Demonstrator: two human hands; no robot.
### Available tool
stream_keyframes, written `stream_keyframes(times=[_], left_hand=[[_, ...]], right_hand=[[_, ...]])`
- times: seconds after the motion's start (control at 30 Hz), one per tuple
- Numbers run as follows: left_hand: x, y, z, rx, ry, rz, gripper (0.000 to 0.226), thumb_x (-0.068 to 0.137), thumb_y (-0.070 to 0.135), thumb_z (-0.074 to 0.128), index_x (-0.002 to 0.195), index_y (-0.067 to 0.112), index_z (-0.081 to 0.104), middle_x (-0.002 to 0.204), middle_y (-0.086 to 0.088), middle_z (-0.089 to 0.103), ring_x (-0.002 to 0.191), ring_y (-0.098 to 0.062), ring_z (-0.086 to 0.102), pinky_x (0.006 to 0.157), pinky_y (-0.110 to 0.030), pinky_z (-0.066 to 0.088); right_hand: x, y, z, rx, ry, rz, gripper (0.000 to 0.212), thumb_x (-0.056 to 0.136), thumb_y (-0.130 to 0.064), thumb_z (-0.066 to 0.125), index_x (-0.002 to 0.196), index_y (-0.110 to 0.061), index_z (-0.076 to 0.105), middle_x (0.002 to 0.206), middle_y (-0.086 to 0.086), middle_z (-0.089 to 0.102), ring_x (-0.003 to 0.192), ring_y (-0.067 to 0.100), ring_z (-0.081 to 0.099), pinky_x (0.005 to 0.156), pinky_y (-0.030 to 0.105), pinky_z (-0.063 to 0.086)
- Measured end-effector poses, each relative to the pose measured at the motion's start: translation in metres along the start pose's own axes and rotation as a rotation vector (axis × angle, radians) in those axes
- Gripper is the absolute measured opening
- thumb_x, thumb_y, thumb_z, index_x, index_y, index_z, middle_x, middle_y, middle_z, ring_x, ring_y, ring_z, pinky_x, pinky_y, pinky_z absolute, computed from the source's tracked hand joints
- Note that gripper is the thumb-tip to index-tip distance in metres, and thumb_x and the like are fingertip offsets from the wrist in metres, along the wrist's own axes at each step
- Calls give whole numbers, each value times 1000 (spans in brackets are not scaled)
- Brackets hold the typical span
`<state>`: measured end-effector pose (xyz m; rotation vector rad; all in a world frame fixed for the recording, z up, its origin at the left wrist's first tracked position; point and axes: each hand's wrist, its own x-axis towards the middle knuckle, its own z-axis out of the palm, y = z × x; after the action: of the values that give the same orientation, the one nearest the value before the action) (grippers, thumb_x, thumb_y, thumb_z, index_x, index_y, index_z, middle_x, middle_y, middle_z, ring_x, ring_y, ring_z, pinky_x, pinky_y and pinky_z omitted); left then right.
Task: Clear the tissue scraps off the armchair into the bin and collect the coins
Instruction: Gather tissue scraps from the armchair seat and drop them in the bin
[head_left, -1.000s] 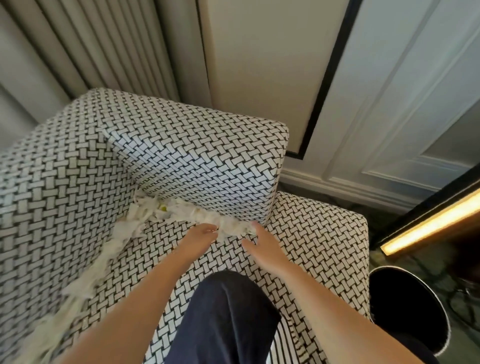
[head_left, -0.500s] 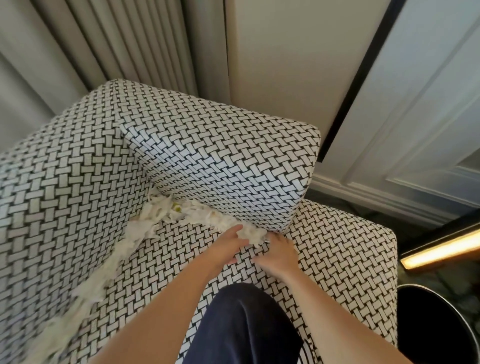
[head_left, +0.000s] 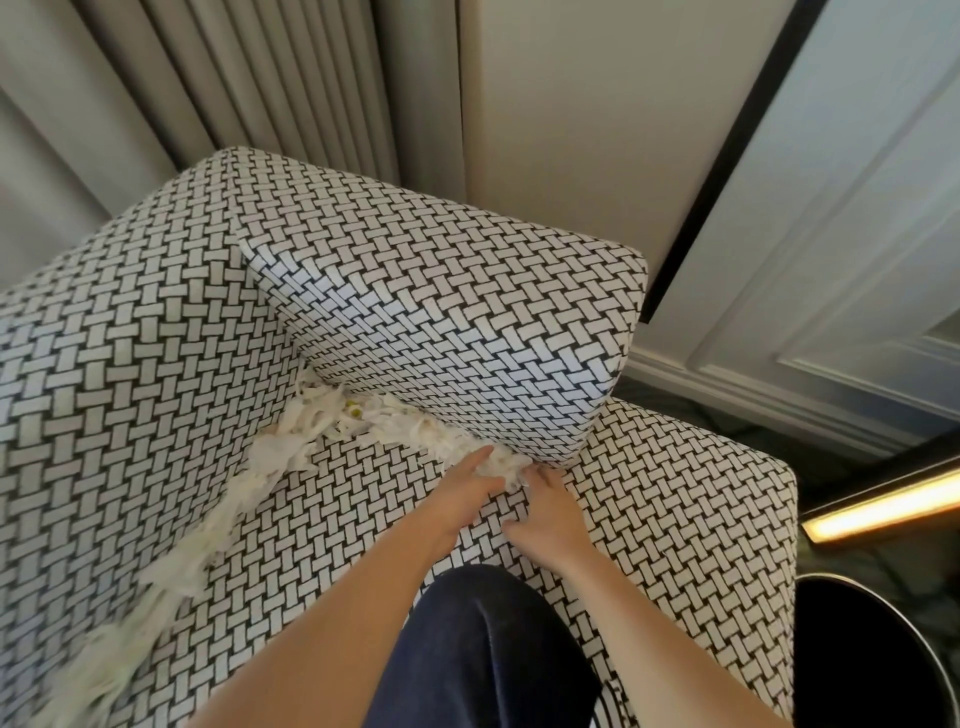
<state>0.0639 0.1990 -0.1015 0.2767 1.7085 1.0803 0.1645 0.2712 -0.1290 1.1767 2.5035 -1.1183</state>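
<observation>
White tissue scraps lie packed along the creases of a black-and-white woven armchair, one line under the back cushion, another down the left arm. A small yellow-green speck shows among them near the corner. My left hand lies on the seat with its fingertips in the right end of the scraps. My right hand presses in from the other side, fingers curled into the same clump. No coin is plainly visible. The black bin stands on the floor at the chair's right.
My knee in dark trousers rests on the seat front. Pleated curtains and white panelled walls stand behind the chair. A lit strip of furniture runs at the right above the bin.
Both hands have closed in on the right end of the tissue line, the right one moving left into the crease. The view has shifted, so the chair sits further right in frame.
</observation>
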Motion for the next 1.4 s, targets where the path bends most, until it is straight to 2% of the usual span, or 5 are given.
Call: stream_keyframes(times=[0.27, 0.5, 0.77, 1.2, 1.4], left_hand=[[4, 1, -1, -109, 53, -50, 50, 93, 11, 48, 141, 21, 38, 144, -7, 38, 128, -24, 37, 102, -38, 30], [10, 4, -5, -199, -16, -126, 57, 89, 8, 54, 142, 21, 36, 144, -6, 37, 131, -25, 34, 103, -39, 29], [10, 1, -8, -340, -38, -128, 62, 86, -7, 47, 140, 20, 37, 146, -7, 32, 132, -25, 32, 114, -46, 19], [3, -4, -5, -486, -4, -96, 60, 87, -6, 46, 142, 14, 34, 143, -7, 37, 135, -25, 27, 115, -47, 14], [-3, -6, -5, -505, -4, -84, 59, 90, -3, 46, 144, 15, 30, 142, -3, 37, 126, -18, 31, 110, -46, 24]], right_hand=[[-4, 13, 1, 262, 137, 40, 61, 73, -11, 63, 130, -21, 44, 126, -2, 53, 123, 21, 48, 96, 32, 45], [10, -4, 3, 61, -13, 104, 81, 78, -37, 59, 147, -24, 19, 156, -2, 17, 145, 22, 2, 117, 44, 6], [14, -8, 3, 28, -59, 92, 81, 70, -26, 61, 144, -24, 28, 151, -2, 27, 143, 25, 12, 117, 46, 12], [-1, -22, 6, 5, -166, 22, 92, 78, -16, 58, 151, -18, 2, 159, 5, -4, 146, 19, -5, 119, 43, -2], [-12, -16, -13, 201, -250, 7, 88, 80, -13, 60, 150, -27, 10, 158, -4, 7, 145, 19, 7, 118, 43, 14]])
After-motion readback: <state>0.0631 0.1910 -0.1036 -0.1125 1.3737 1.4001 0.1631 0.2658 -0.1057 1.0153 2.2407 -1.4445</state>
